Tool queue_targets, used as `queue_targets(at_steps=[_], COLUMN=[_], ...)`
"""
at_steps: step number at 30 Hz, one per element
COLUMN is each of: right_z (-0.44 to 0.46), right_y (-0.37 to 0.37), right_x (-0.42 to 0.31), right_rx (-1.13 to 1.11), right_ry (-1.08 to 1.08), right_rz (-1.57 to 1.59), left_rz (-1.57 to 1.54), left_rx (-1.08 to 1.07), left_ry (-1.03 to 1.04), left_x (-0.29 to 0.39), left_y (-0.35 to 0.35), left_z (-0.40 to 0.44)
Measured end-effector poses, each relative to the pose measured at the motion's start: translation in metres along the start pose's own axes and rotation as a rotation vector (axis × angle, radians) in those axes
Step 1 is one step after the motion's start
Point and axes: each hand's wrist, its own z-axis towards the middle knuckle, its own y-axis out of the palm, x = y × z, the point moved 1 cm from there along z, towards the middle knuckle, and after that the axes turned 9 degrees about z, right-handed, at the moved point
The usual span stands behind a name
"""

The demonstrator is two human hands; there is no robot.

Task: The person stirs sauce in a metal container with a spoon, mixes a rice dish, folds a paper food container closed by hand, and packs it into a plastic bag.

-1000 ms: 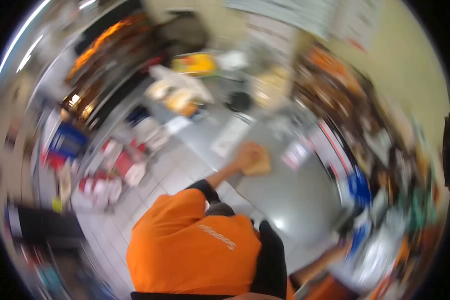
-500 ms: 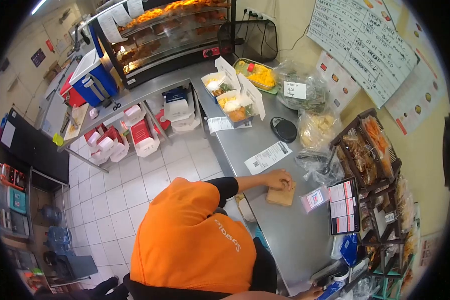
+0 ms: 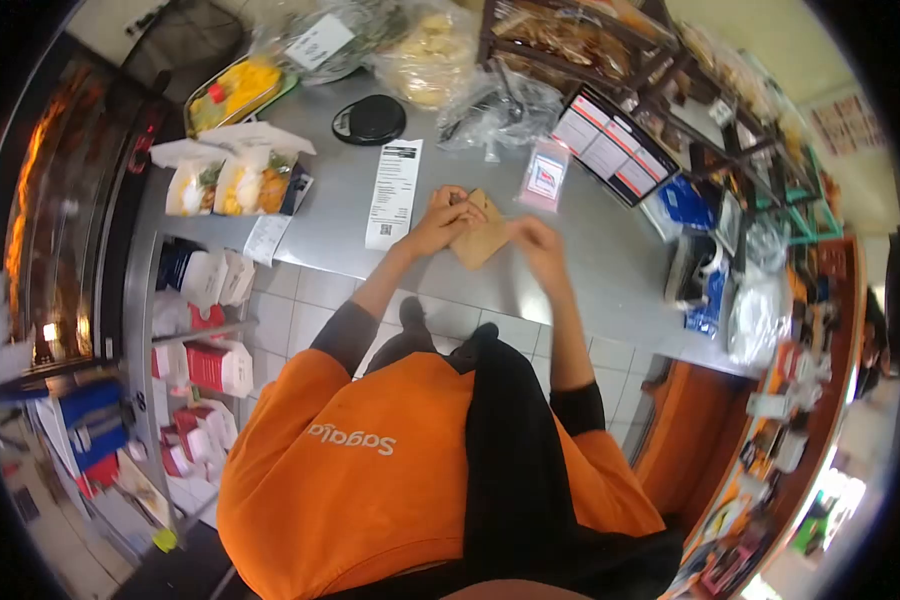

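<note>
One bare left hand, fingers closed on flat brown paper packet: probably light, thin, easily creased; best held by edges, over grey metal counter. Blurred right hand just beside packet; cannot tell whether wide or narrow. Left of left fingers, long white printed receipt; beyond right fingertips, clear-and-pink plastic pouch.

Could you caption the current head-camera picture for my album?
Left hand on a brown paper packet, right hand close by, over a metal counter.
</note>
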Motion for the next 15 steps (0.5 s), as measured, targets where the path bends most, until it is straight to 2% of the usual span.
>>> queue_targets(at_steps=[2,3,5,10,11,13,15], right_z=[0.014,0.011,0.008,0.006,0.008,0.007,0.005], right_y=[0.039,0.050,0.062,0.079,0.077,0.078,0.076], right_x=[0.005,0.009,0.012,0.019,0.019,0.010,0.010], right_rx=[-0.011,0.010,0.191,0.318,0.332,0.322,0.382], right_ry=[-0.056,-0.045,-0.142,-0.085,-0.061,-0.028,-0.006], right_rz=[-0.466,-0.472,-0.800,-0.882,-0.899,-0.936,-1.066], left_rz=[0.017,-0.028,-0.085,-0.158,-0.049,-0.064,-0.288], left_rx=[0.001,-0.011,-0.030,-0.018,-0.019,-0.011,-0.081], left_ry=[0.011,-0.021,-0.044,-0.069,-0.022,0.027,-0.013], left_x=[-0.003,-0.006,-0.013,-0.007,-0.012,-0.018,-0.020], left_y=[0.001,0.003,0.003,-0.001,0.001,0.007,0.005], left_z=[0.000,-0.003,0.000,-0.002,-0.002,-0.002,-0.003])
